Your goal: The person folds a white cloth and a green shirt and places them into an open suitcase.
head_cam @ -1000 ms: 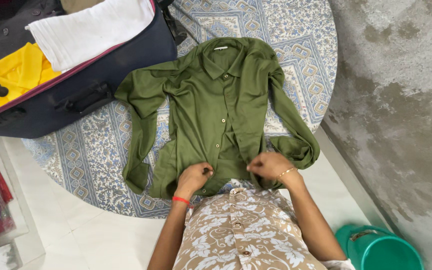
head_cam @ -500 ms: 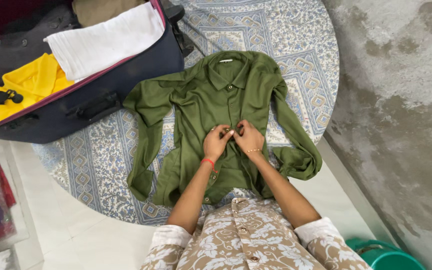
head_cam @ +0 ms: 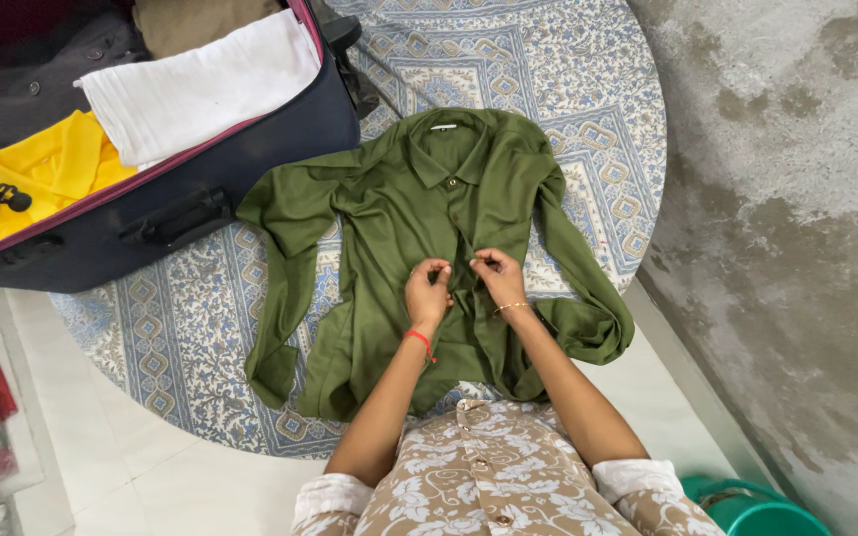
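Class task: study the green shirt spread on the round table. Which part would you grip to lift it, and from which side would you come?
Probably best at the two shoulders beside the collar, coming from the far side of the green shirt. It lies face up with the collar away from the person, sleeves splayed, so it would likely hang straight. The left hand and right hand pinch the front placket mid-chest.

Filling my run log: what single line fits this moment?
left hand: pinching green shirt placket | right hand: pinching same | shirt: flat on patterned cloth
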